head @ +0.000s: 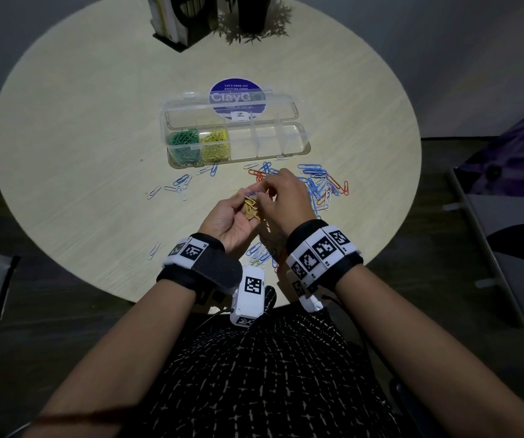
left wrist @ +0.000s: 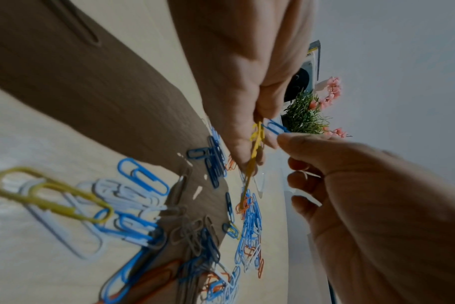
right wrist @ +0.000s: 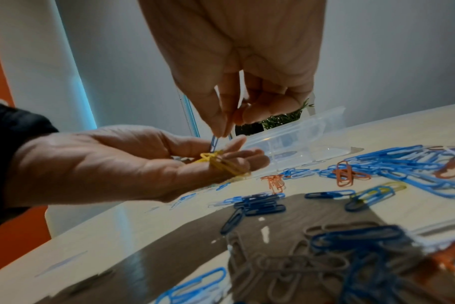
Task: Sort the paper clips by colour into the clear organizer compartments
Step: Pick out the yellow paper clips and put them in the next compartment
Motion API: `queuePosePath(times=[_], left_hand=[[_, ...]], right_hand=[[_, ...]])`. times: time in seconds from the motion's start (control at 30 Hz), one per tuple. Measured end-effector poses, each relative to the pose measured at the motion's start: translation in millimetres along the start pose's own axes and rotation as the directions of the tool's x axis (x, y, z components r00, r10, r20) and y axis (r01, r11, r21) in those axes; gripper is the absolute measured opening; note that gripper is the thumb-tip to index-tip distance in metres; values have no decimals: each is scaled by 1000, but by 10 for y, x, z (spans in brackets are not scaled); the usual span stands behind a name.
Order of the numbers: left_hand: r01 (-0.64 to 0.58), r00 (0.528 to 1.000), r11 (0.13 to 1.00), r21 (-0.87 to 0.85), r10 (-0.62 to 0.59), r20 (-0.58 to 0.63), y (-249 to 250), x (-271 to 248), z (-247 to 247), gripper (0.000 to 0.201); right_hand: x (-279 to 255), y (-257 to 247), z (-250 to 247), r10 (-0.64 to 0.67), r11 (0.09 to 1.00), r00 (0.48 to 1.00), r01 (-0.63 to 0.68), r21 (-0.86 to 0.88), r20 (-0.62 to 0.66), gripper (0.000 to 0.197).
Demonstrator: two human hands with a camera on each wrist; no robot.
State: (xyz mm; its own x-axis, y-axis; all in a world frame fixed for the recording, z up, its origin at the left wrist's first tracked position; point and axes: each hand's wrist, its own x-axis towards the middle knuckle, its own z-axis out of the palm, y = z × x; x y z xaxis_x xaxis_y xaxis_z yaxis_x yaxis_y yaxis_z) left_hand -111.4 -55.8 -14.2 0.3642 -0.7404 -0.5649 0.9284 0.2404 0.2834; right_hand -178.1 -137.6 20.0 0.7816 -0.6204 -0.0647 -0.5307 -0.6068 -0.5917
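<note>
The clear organizer (head: 298, 137) lies open at mid-table, with green clips (head: 183, 142) in its leftmost compartment and yellow clips (head: 215, 142) beside them; the other compartments look empty. My left hand (head: 245, 200) is palm up and holds a bunch of yellow paper clips (head: 250, 207) (right wrist: 221, 162) across its fingers. My right hand (head: 264, 188) reaches in from above and pinches a blue paper clip (right wrist: 213, 142) (left wrist: 275, 127) that sits against the yellow bunch. Loose blue, orange and white clips (head: 320, 184) lie in front of the organizer.
More clips lie near the front edge (head: 260, 254) and to the left (head: 175, 188). A round blue sticker (head: 237, 90) shows under the organizer lid. A book stand (head: 172, 20) and a potted plant (head: 251, 17) stand at the table's back. A chair (head: 507, 241) is on the right.
</note>
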Motion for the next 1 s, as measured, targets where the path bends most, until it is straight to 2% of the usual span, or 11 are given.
queuePosePath(times=[0.1,0.2,0.3,0.43,0.57,0.77,0.87,0.93,1.0], left_hand=[[-38,993,998,-51,32,-112,45,5,-29,33],[-79,975,996,-29,71,-212,102,15,-72,41],[-65,964,994,86,85,-254,161,49,-108,52],[-23,956,992,128,59,-288,196,76,-121,45],[-13,945,993,121,52,-323,220,59,-127,35],[-41,930,992,122,82,-357,290,11,-190,26],[-39,931,992,116,78,-356,313,8,-248,26],[-22,935,992,123,64,-348,325,5,-277,27],[-2,937,990,142,52,-345,319,-6,-292,28]], right_hand=[[22,107,-71,76,997,995,-73,38,-62,12],[44,311,-110,184,983,982,-184,0,-40,12],[7,438,-107,210,975,978,-208,-82,13,12],[-103,394,-18,130,985,978,-109,-135,161,17],[-145,312,157,88,959,940,9,-283,329,15],[-134,301,148,93,948,936,21,-318,338,11],[-195,290,100,37,969,937,51,-243,346,13],[-275,267,100,-31,977,918,112,-183,395,16],[-360,253,144,-119,954,866,235,-185,485,17]])
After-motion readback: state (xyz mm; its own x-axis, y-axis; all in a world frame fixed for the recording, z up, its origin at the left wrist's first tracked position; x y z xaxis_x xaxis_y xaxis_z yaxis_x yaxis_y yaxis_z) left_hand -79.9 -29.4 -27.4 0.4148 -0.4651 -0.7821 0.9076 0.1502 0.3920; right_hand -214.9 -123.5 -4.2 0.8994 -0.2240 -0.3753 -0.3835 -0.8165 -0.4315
